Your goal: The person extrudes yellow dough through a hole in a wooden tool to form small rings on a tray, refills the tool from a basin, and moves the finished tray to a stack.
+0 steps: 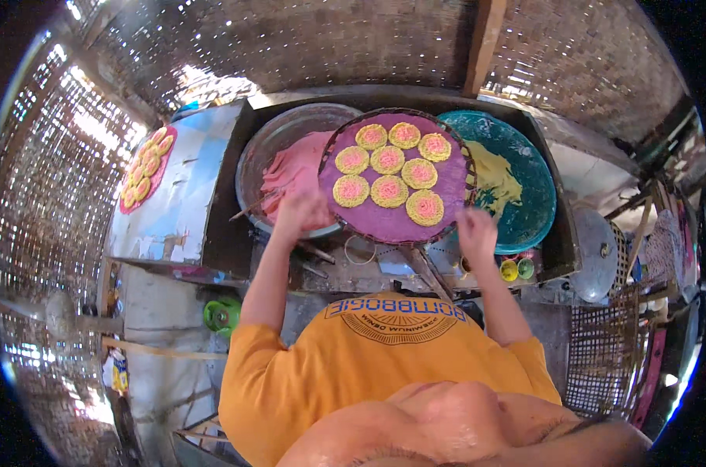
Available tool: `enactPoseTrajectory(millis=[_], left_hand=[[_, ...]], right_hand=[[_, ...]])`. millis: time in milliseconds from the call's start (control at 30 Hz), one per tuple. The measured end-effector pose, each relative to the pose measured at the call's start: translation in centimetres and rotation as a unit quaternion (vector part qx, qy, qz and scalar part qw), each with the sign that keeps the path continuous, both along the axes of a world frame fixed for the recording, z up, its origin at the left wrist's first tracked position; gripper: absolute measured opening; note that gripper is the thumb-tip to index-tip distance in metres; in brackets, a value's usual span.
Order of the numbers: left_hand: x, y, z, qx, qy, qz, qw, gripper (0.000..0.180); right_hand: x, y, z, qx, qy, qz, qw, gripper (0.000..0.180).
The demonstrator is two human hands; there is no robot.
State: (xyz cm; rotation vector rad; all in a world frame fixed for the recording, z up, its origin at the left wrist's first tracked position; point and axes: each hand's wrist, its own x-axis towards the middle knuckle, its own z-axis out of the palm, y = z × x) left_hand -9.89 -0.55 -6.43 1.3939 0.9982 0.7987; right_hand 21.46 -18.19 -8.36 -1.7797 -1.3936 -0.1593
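A round woven tray [384,222] lined in purple rests tilted over two basins and carries several round yellow cakes [389,191] with pink centres. My left hand [300,212] is at the tray's near left edge, over the grey basin [271,144] of pink dough [295,167]; blur hides whether it holds anything. My right hand [476,229] hovers at the tray's near right edge, fingers loosely bent, and seems to hold nothing. A teal basin [532,167] with yellow dough [493,183] sits to the right.
Another purple tray [147,167] of yellow cakes lies on a blue board at far left. Small yellow and green cups [516,269] stand near my right hand. A green object [222,314] sits below the table. Woven bamboo walls surround; a white fan [598,253] is at right.
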Motion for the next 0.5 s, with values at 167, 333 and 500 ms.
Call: enactPoseTrajectory(millis=[167,333,500], left_hand=[[1.5,12.3,-7.5,0.058,0.101,0.097,0.988,0.023],[6.2,12.7,-6.9,0.180,0.399,0.083,0.895,0.035],[7.1,14.0,-8.2,0.178,0.468,0.041,0.865,0.039]], right_hand=[[5.7,8.3,-0.2,-0.089,0.011,-0.031,0.995,0.027],[7.9,11.1,-2.3,-0.174,0.021,-0.039,0.984,0.043],[7.9,11.0,-0.2,-0.205,0.146,-0.038,0.967,0.046]])
